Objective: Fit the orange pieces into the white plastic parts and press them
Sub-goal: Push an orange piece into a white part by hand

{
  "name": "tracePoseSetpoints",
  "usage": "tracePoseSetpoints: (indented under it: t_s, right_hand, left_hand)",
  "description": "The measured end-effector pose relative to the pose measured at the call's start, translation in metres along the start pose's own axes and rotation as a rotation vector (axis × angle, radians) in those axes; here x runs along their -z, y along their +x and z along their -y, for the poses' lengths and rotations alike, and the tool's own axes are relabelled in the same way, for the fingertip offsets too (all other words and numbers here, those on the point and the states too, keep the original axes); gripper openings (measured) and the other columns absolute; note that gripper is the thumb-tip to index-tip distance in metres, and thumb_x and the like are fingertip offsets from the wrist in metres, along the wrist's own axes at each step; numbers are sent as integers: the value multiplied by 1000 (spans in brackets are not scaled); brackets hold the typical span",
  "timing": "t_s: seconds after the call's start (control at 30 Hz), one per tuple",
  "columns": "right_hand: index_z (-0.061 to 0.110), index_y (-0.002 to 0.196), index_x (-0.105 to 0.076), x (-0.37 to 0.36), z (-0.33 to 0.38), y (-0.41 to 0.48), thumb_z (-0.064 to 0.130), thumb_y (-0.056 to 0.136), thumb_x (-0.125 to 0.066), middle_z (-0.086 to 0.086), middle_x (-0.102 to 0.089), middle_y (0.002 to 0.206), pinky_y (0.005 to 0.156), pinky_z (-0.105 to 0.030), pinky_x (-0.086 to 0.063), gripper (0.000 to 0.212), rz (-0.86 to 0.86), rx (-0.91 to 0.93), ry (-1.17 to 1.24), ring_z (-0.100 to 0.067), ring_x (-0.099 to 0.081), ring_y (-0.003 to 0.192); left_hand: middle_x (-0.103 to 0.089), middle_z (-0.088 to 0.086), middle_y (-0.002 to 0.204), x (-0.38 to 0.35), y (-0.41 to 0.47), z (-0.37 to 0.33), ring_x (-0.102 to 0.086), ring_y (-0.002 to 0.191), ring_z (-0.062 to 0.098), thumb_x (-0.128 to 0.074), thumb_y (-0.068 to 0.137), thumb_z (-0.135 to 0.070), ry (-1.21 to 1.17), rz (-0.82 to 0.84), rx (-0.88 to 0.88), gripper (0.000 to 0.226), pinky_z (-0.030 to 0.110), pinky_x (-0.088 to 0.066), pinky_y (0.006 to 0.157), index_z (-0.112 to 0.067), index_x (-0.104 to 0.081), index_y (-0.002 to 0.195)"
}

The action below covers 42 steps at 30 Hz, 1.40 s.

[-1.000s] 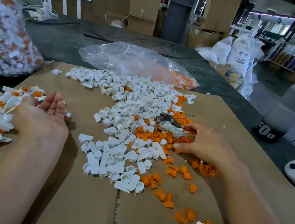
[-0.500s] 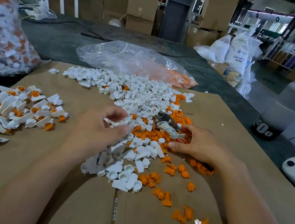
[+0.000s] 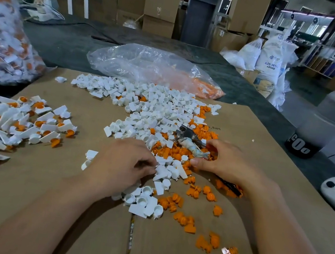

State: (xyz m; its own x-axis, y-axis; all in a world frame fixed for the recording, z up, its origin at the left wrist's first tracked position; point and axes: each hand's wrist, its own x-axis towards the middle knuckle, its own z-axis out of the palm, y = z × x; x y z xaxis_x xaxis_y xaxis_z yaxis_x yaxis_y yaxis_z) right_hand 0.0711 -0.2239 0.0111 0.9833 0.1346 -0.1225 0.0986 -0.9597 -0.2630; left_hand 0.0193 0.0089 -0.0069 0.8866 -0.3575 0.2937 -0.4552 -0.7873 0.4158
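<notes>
Roughly midway, judging from the head view: your heap of fitted parts (image 3: 22,123) lies at the left of the cardboard (image 3: 64,209), well apart from the loose stock. Plenty of white plastic parts (image 3: 154,107) and orange pieces (image 3: 188,220) sit unjoined in the middle. Your left hand (image 3: 122,163) curls its fingers into the near edge of the white heap; whether it pinches one, cannot tell. Your right hand (image 3: 228,163) lies curled over orange pieces and the handle of a pliers-like tool (image 3: 190,139); its grip is hidden too. No pressing under way
</notes>
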Motion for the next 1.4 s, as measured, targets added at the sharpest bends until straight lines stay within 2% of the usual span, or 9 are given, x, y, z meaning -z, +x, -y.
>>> tracePoseSetpoints:
  t_s: [0.3,0.37,0.43,0.5,0.6,0.83,0.97,1.1,1.4]
  right_hand:
    - [23,139,-36,2,2,-4,65,71,-58,0,-37,141,95,-32,-34,82,-71,43,57,-18,-37,126]
    - [27,132,-45,7,5,-7,57,75,-61,6,-44,130,89,-25,-36,67,-203,95,133,-10,-44,115]
    - [32,110,-60,12,9,-13,48,77,-64,17,-52,103,69,-7,-37,37,-301,184,258,8,-49,86]
    - [35,83,-62,17,14,-20,39,78,-67,21,-57,80,57,-2,-37,7,-242,250,352,14,-52,70]
    - [34,76,-63,16,19,-26,32,80,-68,16,-62,75,57,-2,-38,7,-50,305,290,12,-54,66]
    - [35,76,-62,10,23,-24,28,76,-74,15,-64,76,63,-14,-46,13,107,319,175,2,-60,69]
    - [34,79,-61,7,24,-24,25,77,-73,15,-62,79,59,-10,-42,15,128,320,167,3,-58,70]
    - [32,74,-59,8,25,-25,21,78,-73,12,-63,80,62,-11,-45,18,128,340,153,3,-58,70]
    - [34,72,-53,9,23,-26,15,82,-68,14,-59,79,62,-13,-45,26,128,368,138,2,-56,72]
  left_hand:
    - [-57,-17,84,-2,0,-2,-52,85,3,-68,82,-31,-47,-20,37,17,17,-40,75,-25,-71,98]
    - [-57,-18,83,0,-1,-3,-52,82,1,-68,82,-26,-130,-75,82,16,8,-36,71,-23,-70,98]
    - [-58,-20,83,3,-2,-6,-54,84,-5,-68,81,-24,-242,-141,123,16,2,-35,70,-26,-69,98]
    - [-58,-23,84,5,-3,-9,-52,82,-15,-68,82,-22,-355,-203,152,19,-1,-37,65,-35,-64,95]
    - [-60,-20,84,8,-4,-13,-55,66,-12,-67,82,-17,-521,-253,212,25,5,-42,51,-40,-62,92]
    - [-63,-13,81,11,-1,-15,-62,71,1,-66,82,-8,-663,-233,237,42,8,-47,59,-48,-58,90]
    - [-61,-9,81,12,0,-16,-67,71,8,-63,83,-2,-749,-180,249,43,16,-54,61,-44,-59,93]
    - [-59,-7,93,13,-1,-19,-65,66,-5,-59,86,-1,-732,-133,254,45,4,-39,45,-45,-56,95]
    - [-67,-7,82,11,-1,-18,-63,58,-3,-63,83,0,-780,-126,275,33,7,-42,47,-33,-65,83]
